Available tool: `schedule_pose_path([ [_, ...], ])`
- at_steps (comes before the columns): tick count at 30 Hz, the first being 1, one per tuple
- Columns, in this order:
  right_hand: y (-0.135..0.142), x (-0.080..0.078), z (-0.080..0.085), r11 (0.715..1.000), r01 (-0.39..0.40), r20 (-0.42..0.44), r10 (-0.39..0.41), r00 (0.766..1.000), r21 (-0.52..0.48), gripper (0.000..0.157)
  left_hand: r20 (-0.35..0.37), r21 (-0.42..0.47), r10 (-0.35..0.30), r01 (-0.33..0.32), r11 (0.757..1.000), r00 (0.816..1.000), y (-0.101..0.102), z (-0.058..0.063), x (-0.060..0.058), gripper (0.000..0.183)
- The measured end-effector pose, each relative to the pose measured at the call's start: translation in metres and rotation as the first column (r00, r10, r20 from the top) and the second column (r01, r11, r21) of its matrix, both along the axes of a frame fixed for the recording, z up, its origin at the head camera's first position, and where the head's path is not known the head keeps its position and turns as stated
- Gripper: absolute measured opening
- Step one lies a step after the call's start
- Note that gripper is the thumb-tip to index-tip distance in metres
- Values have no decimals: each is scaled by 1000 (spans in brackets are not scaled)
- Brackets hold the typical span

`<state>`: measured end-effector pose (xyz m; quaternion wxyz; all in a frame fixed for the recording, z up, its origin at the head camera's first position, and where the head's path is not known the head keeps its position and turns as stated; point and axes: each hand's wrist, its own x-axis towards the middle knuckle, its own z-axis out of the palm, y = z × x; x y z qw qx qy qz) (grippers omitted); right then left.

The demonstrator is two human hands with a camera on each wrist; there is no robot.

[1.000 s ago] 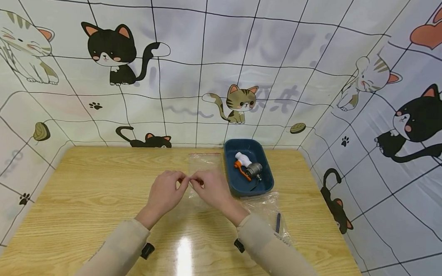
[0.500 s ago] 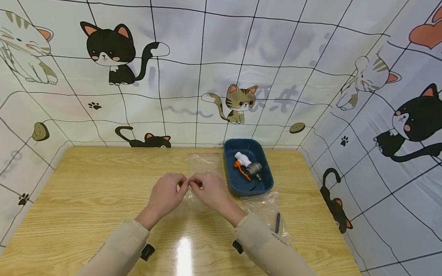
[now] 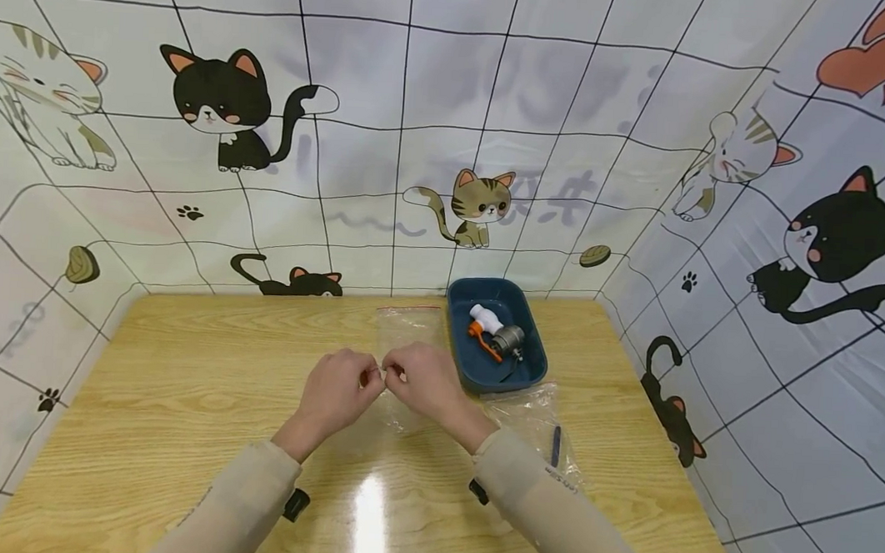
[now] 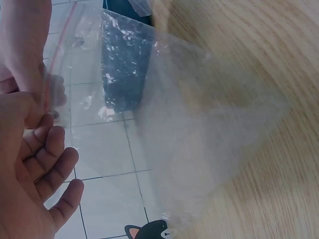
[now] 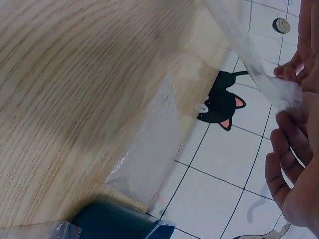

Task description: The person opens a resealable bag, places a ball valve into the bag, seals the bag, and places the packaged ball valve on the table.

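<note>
While the left hand (image 3: 337,390) and right hand (image 3: 424,380) pinch a bag (image 4: 194,124), a tray (image 3: 481,375) sits right of them both.

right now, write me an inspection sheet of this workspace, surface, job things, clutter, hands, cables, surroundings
Surface: wooden table, with a glare streak toward the person
Job's things: clear bag held between both hands
Clutter: flat bag left of the blue bin; bin holds white, orange and metallic parts; crinkled bag with a dark strip in front
Hands: left hand and right hand pinch the clear bag, close together
Cables: nothing seen
Surroundings: white backdrop printed with cats and grid lines
</note>
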<state>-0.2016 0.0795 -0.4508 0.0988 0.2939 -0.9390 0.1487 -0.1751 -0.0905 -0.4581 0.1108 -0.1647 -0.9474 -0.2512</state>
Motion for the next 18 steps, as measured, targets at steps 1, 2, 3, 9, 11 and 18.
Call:
schedule_pose_path([
  [1,0,0,0,1000,7,12,-7,1000,-7,12,12,19,11,-11,1000,1000,1,1,0,19],
  [2,0,0,0,1000,18,25,-18,1000,-13,11,25,36,26,-27,999,999,1,1,0,18],
  [3,0,0,0,999,27,39,-27,999,-21,11,36,58,39,-41,997,999,2,1,0,18],
  [9,1,1,-3,998,52,125,-49,991,-19,13,58,112,104,-110,988,993,1,1,2,16],
  [11,1,2,-4,998,60,145,-58,988,-11,11,58,106,111,-116,988,992,1,0,2,16],
  [18,3,2,-3,994,109,209,-110,972,19,14,21,84,90,-92,992,996,-6,-3,1,16],
])
